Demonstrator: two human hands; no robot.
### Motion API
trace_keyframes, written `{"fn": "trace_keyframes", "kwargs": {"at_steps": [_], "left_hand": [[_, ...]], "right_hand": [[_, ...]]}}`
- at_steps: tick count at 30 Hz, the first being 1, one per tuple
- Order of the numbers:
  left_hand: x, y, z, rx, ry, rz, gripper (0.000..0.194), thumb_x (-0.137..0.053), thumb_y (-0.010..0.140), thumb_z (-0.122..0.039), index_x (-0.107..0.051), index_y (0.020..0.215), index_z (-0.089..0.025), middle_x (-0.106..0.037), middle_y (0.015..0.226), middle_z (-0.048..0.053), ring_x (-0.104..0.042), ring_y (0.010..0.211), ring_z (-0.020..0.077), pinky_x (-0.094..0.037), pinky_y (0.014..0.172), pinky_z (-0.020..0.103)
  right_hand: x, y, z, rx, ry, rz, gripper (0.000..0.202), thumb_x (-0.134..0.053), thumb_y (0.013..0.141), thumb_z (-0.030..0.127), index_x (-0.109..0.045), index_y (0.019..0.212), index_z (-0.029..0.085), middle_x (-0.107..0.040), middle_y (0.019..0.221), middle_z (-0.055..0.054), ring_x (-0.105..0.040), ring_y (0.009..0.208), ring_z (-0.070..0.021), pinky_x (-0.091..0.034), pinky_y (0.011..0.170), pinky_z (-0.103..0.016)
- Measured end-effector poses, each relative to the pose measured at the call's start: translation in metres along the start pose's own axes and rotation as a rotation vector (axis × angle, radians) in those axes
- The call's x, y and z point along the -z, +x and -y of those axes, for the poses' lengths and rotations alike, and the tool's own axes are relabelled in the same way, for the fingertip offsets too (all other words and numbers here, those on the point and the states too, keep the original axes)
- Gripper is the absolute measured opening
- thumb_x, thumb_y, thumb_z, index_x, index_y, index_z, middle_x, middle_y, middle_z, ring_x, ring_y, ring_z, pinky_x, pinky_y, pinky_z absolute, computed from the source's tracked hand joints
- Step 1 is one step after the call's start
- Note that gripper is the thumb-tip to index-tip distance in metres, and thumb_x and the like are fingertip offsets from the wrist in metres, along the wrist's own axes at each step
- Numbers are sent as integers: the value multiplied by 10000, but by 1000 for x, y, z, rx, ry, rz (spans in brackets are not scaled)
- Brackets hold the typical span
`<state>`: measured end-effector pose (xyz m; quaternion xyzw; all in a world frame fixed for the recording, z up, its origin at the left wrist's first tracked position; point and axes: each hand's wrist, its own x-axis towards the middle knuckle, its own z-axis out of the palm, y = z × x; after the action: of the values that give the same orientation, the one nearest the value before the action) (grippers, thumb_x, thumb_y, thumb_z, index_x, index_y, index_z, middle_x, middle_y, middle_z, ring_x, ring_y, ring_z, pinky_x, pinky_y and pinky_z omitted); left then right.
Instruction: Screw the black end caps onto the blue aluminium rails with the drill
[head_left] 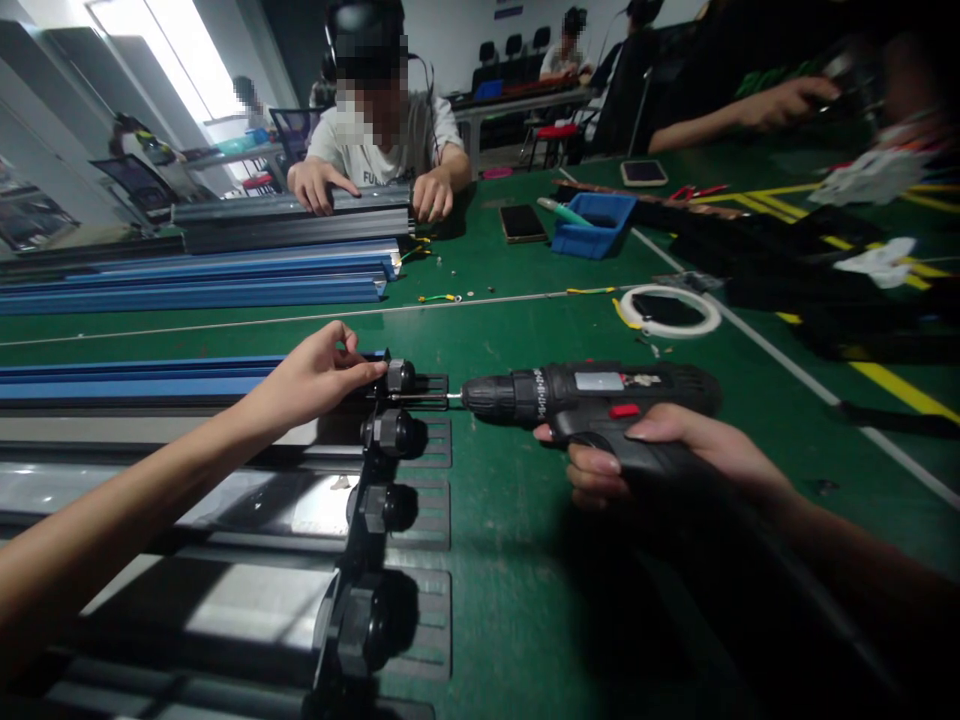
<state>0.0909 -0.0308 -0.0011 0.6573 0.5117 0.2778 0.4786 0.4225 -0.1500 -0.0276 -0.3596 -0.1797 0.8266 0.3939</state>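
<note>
My right hand (pixel 637 450) is wrapped round the grip of a black cordless drill (pixel 555 392), which points left. Its long thin bit (pixel 424 397) reaches the end of the farthest metal profile, just beside a black cable gland (pixel 400 375). My left hand (pixel 322 375) pinches at that end plate, thumb and fingertips close to the gland; whatever lies between them is too small to make out. Several profiles lie side by side at the left, each with a gland and a slotted black bracket (pixel 433 515) at its right end.
Across the green table (pixel 510 340), a person holds a grey profile (pixel 292 220) above blue profiles (pixel 300 290). A blue tray (pixel 592 228), two phones, a white ring (pixel 670 311) and black strips lie farther back. Another person's hand (pixel 787 103) shows at the upper right.
</note>
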Motion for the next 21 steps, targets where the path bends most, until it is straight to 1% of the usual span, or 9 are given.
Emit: {"fn": "trace_keyframes", "kwargs": {"at_steps": [3, 6, 9, 12, 15, 21], "left_hand": [[-2, -1, -3, 4, 0, -9, 469, -781, 748, -326, -351, 908, -231, -540, 719, -52, -523, 618, 101, -330, 564, 212], [-1, 0, -2, -6, 8, -8, 462, -781, 751, -326, -357, 907, -229, -541, 727, -50, -520, 618, 98, -323, 562, 211], [1, 0, 0, -15, 4, 0, 454, -783, 760, -319, -365, 907, -226, -513, 719, -62, -500, 603, 84, -317, 555, 205], [2, 1, 2, -28, 1, 5, 443, -783, 769, -308, -370, 905, -222, -489, 707, -71, -490, 593, 74, -312, 549, 198], [1, 1, 1, -13, 1, 13, 449, -785, 764, -305, -366, 902, -222, -503, 702, -66, -502, 584, 76, -310, 540, 201], [0, 1, 1, 1, -1, -6, 464, -792, 747, -306, -363, 905, -226, -539, 695, -52, -515, 579, 87, -306, 534, 211]], "right_hand": [[5, 2, 0, 4, -4, 45, 474, -516, 750, 294, -664, 1152, 94, -543, 704, -23, -514, 623, -149, -445, 645, -347], [12, 5, 0, -8, 25, 102, 505, -577, 723, 281, -656, 1175, 69, -559, 715, -44, -522, 631, -182, -472, 652, -365], [16, 7, 1, -17, 45, 124, 514, -571, 727, 275, -660, 1189, 67, -562, 725, -57, -525, 639, -208, -476, 656, -384], [14, 8, 1, -17, 36, 131, 511, -567, 734, 271, -669, 1186, 58, -562, 724, -57, -521, 643, -204, -470, 658, -371], [12, 9, 1, -22, 18, 149, 504, -576, 738, 266, -683, 1178, 44, -572, 731, -58, -523, 654, -197, -467, 671, -356], [15, 10, 0, -21, 18, 161, 518, -566, 753, 282, -676, 1208, 59, -571, 756, -62, -532, 673, -217, -489, 722, -403]]}}
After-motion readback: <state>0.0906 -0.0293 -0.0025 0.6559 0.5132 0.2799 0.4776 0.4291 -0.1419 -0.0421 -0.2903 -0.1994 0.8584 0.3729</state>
